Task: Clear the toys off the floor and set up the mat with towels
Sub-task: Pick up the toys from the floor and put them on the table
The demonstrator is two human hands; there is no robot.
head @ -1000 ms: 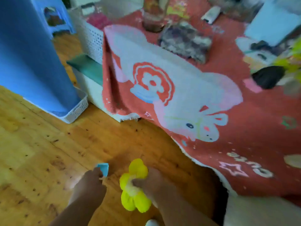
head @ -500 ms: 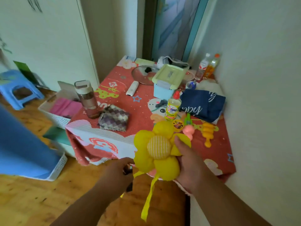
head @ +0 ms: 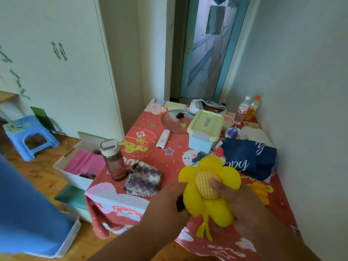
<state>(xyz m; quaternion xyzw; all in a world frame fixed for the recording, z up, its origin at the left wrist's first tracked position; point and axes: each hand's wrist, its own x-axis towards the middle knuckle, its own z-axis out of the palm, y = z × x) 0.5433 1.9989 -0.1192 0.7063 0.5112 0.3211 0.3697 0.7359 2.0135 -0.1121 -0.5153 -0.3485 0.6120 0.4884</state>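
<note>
We see soft, even daylight, brightest on the glazed door (head: 211, 53) far beyond the grip. Shadows are faint. Wide-angle distortion bows the wall edges, and the whole picture looks slightly soft and smeared.

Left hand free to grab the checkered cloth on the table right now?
Probably not. The left hand grips the yellow flower toy along with the right hand, so it isn't free. The checkered cloth lies uncovered just ahead beside the water bottle; releasing the toy would likely open the way.
</note>
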